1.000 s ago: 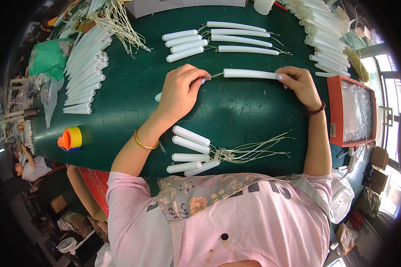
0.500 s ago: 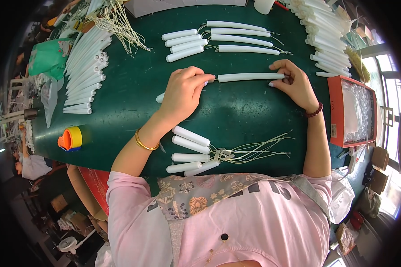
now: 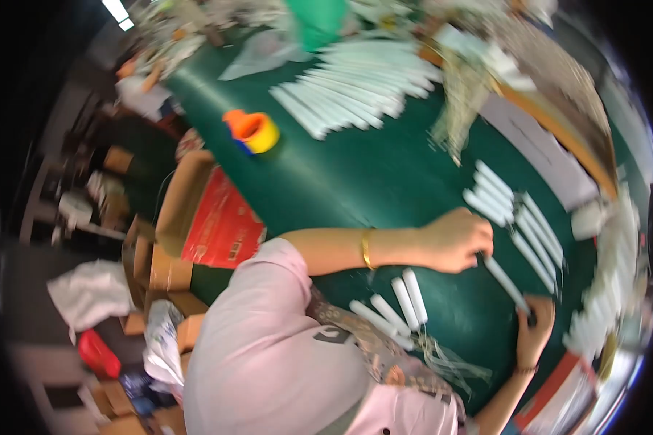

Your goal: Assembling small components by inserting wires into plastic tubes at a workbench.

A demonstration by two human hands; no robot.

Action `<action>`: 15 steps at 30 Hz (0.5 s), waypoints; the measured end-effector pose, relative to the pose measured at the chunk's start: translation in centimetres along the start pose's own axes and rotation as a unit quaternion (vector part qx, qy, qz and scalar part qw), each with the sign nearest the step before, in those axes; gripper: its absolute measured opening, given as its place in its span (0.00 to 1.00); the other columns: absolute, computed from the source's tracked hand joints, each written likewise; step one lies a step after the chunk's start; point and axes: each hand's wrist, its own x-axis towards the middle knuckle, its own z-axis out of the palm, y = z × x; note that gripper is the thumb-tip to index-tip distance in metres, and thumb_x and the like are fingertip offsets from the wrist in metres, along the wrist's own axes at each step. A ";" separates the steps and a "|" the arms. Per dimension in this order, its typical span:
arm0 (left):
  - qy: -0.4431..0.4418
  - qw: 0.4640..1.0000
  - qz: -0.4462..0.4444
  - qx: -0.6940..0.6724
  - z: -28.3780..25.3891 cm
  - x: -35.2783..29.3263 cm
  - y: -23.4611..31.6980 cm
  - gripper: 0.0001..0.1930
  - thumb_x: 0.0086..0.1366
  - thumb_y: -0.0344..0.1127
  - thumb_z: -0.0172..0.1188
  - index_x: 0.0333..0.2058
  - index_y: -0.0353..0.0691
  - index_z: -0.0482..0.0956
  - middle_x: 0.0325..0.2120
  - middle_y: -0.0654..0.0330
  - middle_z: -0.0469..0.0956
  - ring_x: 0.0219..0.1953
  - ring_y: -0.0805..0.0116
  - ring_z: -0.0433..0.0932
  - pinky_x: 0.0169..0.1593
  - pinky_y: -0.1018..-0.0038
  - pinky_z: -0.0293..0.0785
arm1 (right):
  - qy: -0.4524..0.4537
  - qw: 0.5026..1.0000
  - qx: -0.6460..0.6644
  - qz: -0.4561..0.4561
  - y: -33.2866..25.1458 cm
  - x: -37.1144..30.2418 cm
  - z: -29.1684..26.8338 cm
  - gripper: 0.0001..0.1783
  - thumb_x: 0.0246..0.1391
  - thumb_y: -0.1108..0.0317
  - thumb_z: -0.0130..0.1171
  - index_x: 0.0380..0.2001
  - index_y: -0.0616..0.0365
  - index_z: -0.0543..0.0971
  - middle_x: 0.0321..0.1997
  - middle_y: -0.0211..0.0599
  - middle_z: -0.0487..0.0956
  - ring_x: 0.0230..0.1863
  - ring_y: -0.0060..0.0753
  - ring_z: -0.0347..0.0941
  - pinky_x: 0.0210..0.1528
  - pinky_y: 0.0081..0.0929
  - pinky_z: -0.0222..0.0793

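Observation:
A slim white tube [image 3: 506, 283] spans the gap between my two hands above the green table. My left hand [image 3: 456, 241], with a gold bangle on the wrist, is closed at the tube's upper end; blur hides whether it pinches the tube or a wire there. Fingers of my right hand [image 3: 535, 330] are closed on the lower end. Just beyond lie finished-looking rows: short white cylinders [image 3: 488, 194] wired to long white tubes [image 3: 535, 250]. Nearer my body, several loose white cylinders [image 3: 410, 297] lie with a bundle of pale wires [image 3: 450, 362].
A large fan of white tubes [image 3: 348, 83] covers the far table, beside a hank of pale wires [image 3: 457, 101]. A yellow and orange tape roll [image 3: 257, 134] sits near the left edge. Cartons [image 3: 214, 217] stand below it; a red box [image 3: 559, 395] is at lower right. Another person [image 3: 144, 93] is far left.
The whole view has swung toward the left, so everything appears turned and shifted, with blur. Both hands still hold the white tube between them.

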 end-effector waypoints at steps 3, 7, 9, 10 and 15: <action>-0.006 0.999 -0.018 0.033 0.7 -1.4 -1.3 0.03 0.52 0.36 0.74 0.26 0.48 0.89 0.33 0.65 0.84 0.39 0.64 0.83 0.47 0.59 0.75 | -0.004 0.999 -0.002 -0.034 0.4 0.0 1.1 0.14 0.50 0.82 0.67 0.42 0.64 0.82 0.44 0.44 0.81 0.48 0.47 0.76 0.57 0.40 0.72; -0.026 0.999 0.040 -0.003 2.4 -1.6 -1.7 0.04 0.55 0.31 0.72 0.31 0.43 0.89 0.32 0.58 0.84 0.41 0.56 0.84 0.47 0.60 0.80 | -0.003 1.000 -0.012 -0.023 -1.0 0.5 1.8 0.15 0.53 0.82 0.67 0.45 0.64 0.83 0.46 0.44 0.80 0.51 0.44 0.76 0.54 0.35 0.73; -0.036 0.997 0.019 -0.066 1.4 -1.2 -1.0 0.06 0.55 0.34 0.74 0.32 0.44 0.89 0.34 0.57 0.85 0.42 0.55 0.84 0.46 0.58 0.79 | 0.056 0.997 -0.021 -0.053 -2.6 1.0 1.9 0.11 0.56 0.80 0.66 0.43 0.65 0.85 0.40 0.43 0.82 0.45 0.38 0.79 0.45 0.30 0.76; -0.028 0.998 0.015 -0.060 0.2 -1.0 -0.5 0.06 0.55 0.34 0.74 0.32 0.44 0.89 0.34 0.57 0.85 0.42 0.55 0.84 0.46 0.58 0.79 | 0.023 0.998 -0.037 -0.053 -1.8 0.6 1.6 0.14 0.55 0.79 0.67 0.46 0.63 0.84 0.44 0.43 0.81 0.47 0.44 0.77 0.51 0.38 0.73; -0.142 0.978 -0.105 0.113 -3.5 -1.3 -1.2 0.10 0.53 0.41 0.76 0.31 0.45 0.88 0.28 0.60 0.84 0.39 0.55 0.85 0.43 0.54 0.75 | -0.005 0.995 -0.076 -0.069 -3.8 1.9 1.1 0.11 0.66 0.68 0.67 0.47 0.62 0.86 0.43 0.48 0.84 0.44 0.45 0.82 0.45 0.41 0.81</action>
